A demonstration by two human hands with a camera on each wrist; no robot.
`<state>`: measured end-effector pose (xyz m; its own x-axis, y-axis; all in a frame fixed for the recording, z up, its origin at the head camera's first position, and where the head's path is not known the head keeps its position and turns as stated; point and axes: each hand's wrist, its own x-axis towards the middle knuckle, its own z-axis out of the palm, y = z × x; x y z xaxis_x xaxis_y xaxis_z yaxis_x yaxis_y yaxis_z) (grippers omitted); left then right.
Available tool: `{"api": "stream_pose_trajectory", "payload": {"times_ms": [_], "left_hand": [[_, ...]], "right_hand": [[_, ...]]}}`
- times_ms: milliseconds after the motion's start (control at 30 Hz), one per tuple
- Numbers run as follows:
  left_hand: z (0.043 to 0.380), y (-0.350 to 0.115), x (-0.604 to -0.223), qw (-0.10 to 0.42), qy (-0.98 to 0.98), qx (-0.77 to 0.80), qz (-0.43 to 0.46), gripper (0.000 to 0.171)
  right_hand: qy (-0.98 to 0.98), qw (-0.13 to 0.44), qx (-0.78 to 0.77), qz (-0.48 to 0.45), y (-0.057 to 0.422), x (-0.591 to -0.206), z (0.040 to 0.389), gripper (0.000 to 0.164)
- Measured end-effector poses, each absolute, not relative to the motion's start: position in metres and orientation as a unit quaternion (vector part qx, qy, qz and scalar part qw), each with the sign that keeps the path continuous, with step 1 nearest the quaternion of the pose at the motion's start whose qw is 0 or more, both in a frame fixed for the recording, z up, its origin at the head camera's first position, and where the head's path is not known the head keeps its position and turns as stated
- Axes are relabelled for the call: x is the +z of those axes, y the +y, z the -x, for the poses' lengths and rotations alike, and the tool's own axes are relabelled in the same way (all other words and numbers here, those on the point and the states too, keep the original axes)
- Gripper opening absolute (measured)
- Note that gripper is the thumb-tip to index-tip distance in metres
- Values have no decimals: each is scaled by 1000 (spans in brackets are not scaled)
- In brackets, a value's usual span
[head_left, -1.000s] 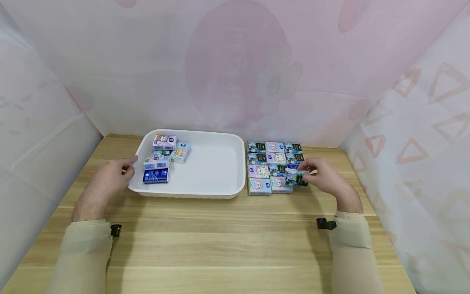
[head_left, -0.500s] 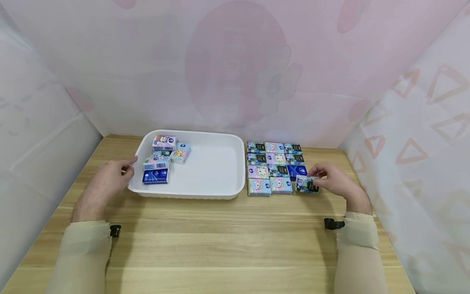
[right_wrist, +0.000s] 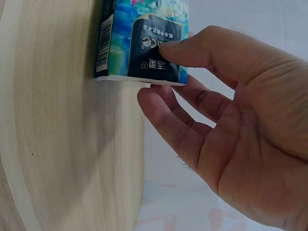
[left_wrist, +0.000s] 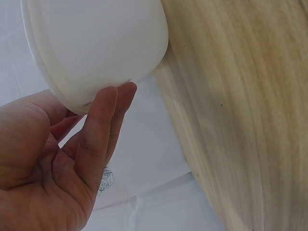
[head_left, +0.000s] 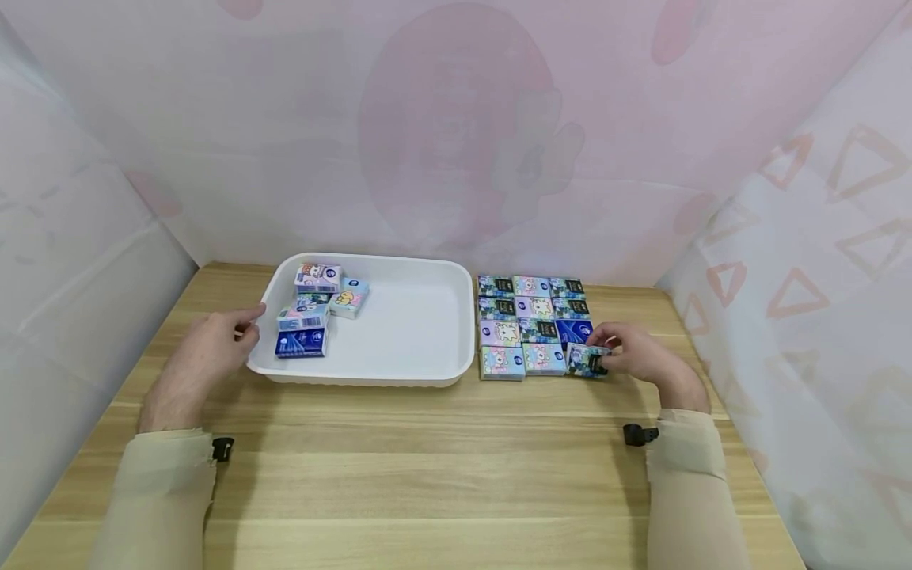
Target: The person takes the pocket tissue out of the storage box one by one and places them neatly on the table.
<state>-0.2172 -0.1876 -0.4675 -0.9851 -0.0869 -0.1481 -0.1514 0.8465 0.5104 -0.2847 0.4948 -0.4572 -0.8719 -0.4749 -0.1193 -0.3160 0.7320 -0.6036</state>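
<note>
My left hand (head_left: pixel 203 356) grips the left end of a white plastic tray (head_left: pixel 399 372). In the left wrist view, fingers (left_wrist: pixel 98 115) press against the tray's outer wall (left_wrist: pixel 106 53), and the thumb is partly hidden. With thumb and fingertips, my right hand (head_left: pixel 637 356) pinches a tissue pack (head_left: pixel 584 360) with a blue-green floral print and a black label (right_wrist: pixel 149 48). That pack sits slightly tilted at the near right corner of a block of tissue packs, just in front of a dark blue pack (head_left: pixel 572 332) and beside a light blue one (head_left: pixel 543 359).
Several tissue packs lie in the tray's left part, including a dark blue pack (head_left: pixel 301 343) and a pale blue one (head_left: pixel 350 298). The block of packs (head_left: pixel 499 332) stands in rows right of the tray. Fabric walls (head_left: pixel 456 158) enclose the wooden table (head_left: pixel 427 475).
My right hand carried the floral pack off the dark blue pack toward the near right, then shifted it left beside the light blue pack. My left hand stays on the tray.
</note>
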Motion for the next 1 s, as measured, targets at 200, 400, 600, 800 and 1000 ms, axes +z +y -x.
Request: {"api": "stream_pose_trajectory", "payload": {"times_ms": [200,400,600,800,1000], "left_hand": [[217,-188,-468,62,957,275,64,57],[217,-188,-469,61,957,275,64,57],[217,-188,-468,61,958,272,65,57],[216,-188,-468,61,958,273,65,57],[216,-187,-467,65,958,272,69,57]], "right_hand": [[926,124,-285,217,492,-459,285,22],[933,127,-273,197,488,-459,284,18],[934,135,-275,184,486,-460,285,20],[939,173,-243,171,484,-457,284,31],[946,156,-231,168,478,-459,285,32]]}}
